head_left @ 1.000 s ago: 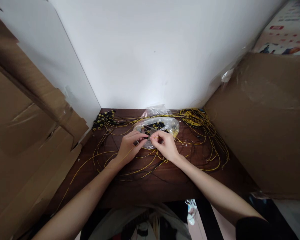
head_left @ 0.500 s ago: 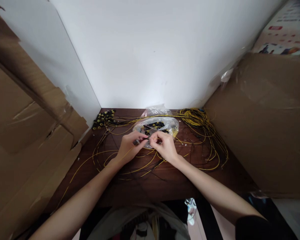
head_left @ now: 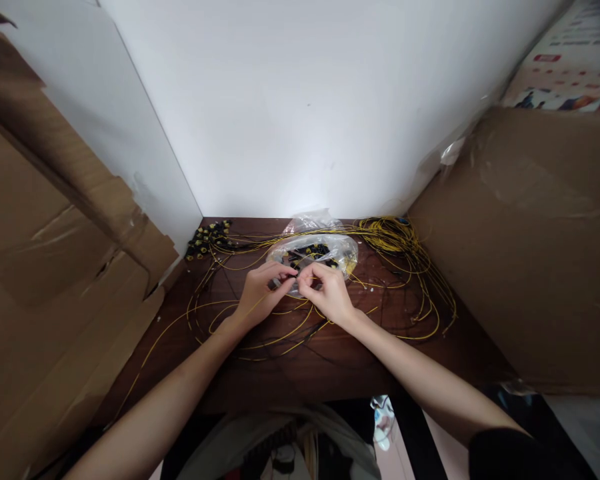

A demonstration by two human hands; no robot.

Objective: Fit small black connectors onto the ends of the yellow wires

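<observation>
Over the middle of the brown table (head_left: 280, 380), my two hands meet almost fingertip to fingertip. My left hand (head_left: 266, 291) pinches a small black piece (head_left: 295, 275), its exact kind too small to make out. A thin yellow wire runs across that hand. My right hand (head_left: 326, 288) is also closed in a pinch, with a bit of yellow wire (head_left: 314, 278) at its fingers. Just behind both hands lies an opened clear plastic bag (head_left: 349, 250) holding small black and yellow parts (head_left: 316, 252). Yellow and black wires (head_left: 285, 341) loop on the table under my wrists.
A cluster of black and yellow connectors (head_left: 207, 240) sits at the back left, its wires stretching right to a coiled yellow bundle (head_left: 387, 233). Cardboard (head_left: 55, 267) stands at left, a cardboard box (head_left: 530, 253) at right. A white panel (head_left: 300, 113) rises behind.
My right hand has shifted slightly left, narrowing the gap to the black piece in my left hand. The wires and bag stay where they were.
</observation>
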